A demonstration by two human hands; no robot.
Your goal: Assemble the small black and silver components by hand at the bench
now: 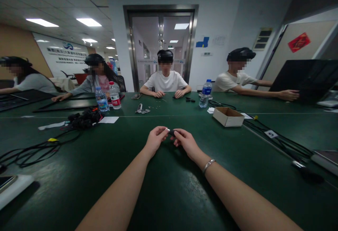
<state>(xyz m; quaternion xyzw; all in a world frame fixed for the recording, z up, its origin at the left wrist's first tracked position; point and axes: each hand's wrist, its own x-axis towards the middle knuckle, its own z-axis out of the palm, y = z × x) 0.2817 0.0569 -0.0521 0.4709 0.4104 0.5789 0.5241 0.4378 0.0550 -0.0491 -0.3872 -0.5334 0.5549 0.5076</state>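
Note:
My left hand (pixel 155 140) and my right hand (pixel 187 141) meet above the middle of the green table (pixel 169 196). Between them is a small black piece with a silver end (pixel 172 132); its exact kind is too small to tell. The left fingertips pinch the silver end, while the right thumb and fingers close around the black end. My fingers partly cover it. A silver bracelet (pixel 208 165) circles my right wrist.
Beyond my hands lie small grey pieces (pixel 144 111). A shallow open box (pixel 228 117) and black cables (pixel 280 139) are to the right. Bottles (pixel 115 96), a black tangled bundle (pixel 83 118) and more cables (pixel 34 150) stand left. Several people in headsets sit around the table.

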